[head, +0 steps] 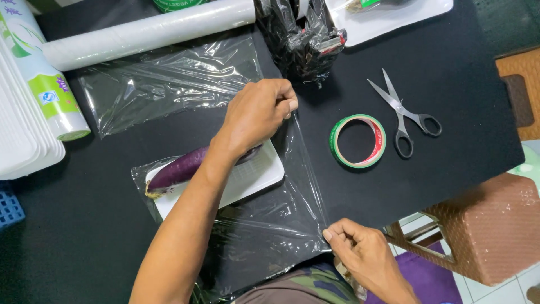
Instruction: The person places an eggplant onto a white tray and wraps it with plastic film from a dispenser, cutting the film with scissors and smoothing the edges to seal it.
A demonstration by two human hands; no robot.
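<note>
A purple eggplant [177, 169] lies on a white foam tray [256, 177] on a sheet of clear plastic wrap [270, 225] spread over the black table. My left hand [259, 110] reaches across the tray and pinches the far edge of the wrap above the tray. My right hand [363, 250] pinches the near right corner of the same sheet at the table's front edge. The wrap is stretched between both hands.
A roll of plastic wrap [149, 31] lies at the back, with a second loose sheet [169, 81] under it. Scissors [402, 110] and a tape ring [358, 141] sit to the right. Stacked white trays [19, 135] stand at the left, a brown stool [489, 225] at the lower right.
</note>
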